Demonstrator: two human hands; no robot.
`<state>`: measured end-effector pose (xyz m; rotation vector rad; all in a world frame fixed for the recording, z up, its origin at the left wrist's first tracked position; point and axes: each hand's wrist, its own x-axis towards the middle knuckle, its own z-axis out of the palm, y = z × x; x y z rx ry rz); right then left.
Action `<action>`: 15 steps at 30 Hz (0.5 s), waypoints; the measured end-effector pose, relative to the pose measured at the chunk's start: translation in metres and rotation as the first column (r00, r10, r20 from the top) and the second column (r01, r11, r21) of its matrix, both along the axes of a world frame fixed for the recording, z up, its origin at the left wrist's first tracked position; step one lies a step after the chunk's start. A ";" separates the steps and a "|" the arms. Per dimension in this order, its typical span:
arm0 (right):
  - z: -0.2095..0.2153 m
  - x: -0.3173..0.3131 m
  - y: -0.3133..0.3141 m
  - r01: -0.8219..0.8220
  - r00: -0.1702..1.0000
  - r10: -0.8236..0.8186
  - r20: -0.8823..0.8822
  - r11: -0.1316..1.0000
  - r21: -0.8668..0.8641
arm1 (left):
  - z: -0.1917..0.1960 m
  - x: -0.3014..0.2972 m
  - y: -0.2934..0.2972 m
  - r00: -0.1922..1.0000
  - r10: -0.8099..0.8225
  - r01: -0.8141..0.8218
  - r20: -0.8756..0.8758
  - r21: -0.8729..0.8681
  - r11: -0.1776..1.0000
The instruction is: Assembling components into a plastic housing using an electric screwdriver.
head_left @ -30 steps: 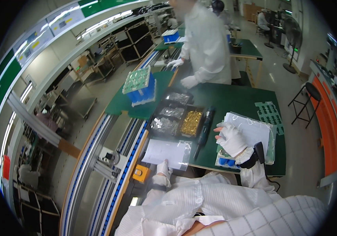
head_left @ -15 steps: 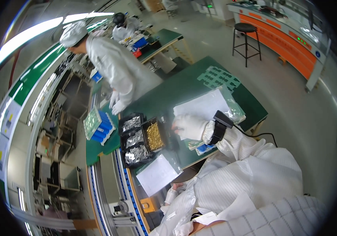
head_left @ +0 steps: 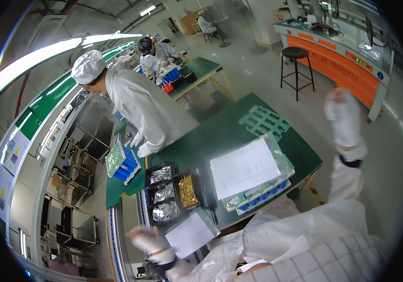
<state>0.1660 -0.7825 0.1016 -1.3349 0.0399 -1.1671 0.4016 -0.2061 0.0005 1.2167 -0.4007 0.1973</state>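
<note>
The person's right hand point(head_left: 340, 110), in a white glove, is raised in the air off the right edge of the green-topped table point(head_left: 220, 136), well apart from everything on it; it is blurred, so whether its fingers are spread or curled cannot be told, but nothing shows in its grip. A black band sits on the wrist below it. The left hand point(head_left: 143, 238), also gloved in white and blurred, hangs low at the near left, over the grey conveyor rail point(head_left: 117, 235) and just beside a clear plastic sleeve holding a white sheet point(head_left: 191, 233); its fingers seem loosely extended and hold nothing, though the blur leaves that uncertain. On the table in front of the person lies a larger white printed sheet point(head_left: 244, 167) resting on a flat stack of clear-wrapped green boards with blue cells beneath point(head_left: 258, 195). To the left of it stand black compartment trays point(head_left: 166, 192), three with silvery bags and one with small gold-coloured parts point(head_left: 187, 190). Farther back, near the table's far corner, lies a pale green perforated panel point(head_left: 264, 121). Across the table a co-worker in a white coat and cap point(head_left: 140, 105) leans over a rack of blue cylindrical cells topped by a green board point(head_left: 122, 162), both gloved hands close by it.
</note>
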 end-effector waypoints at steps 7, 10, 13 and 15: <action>0.040 -0.147 -0.035 -0.125 0.844 0.120 0.523 0.992 -0.026 | 0.145 -0.069 0.084 0.037 0.770 -0.800 0.637 -0.443 0.405; 0.036 -0.153 -0.019 0.215 0.796 -0.057 0.603 0.957 -0.193 | 0.155 -0.097 0.073 -0.140 0.777 -0.784 0.613 -0.549 0.291; 0.033 -0.140 -0.009 0.065 0.812 0.065 0.580 0.978 -0.200 | 0.153 -0.097 0.063 0.181 0.659 -0.569 0.730 -0.469 0.675; 0.030 -0.132 -0.010 -0.035 0.811 0.167 0.561 0.971 -0.238 | 0.150 -0.093 0.060 0.309 0.664 -0.504 0.681 -0.474 0.722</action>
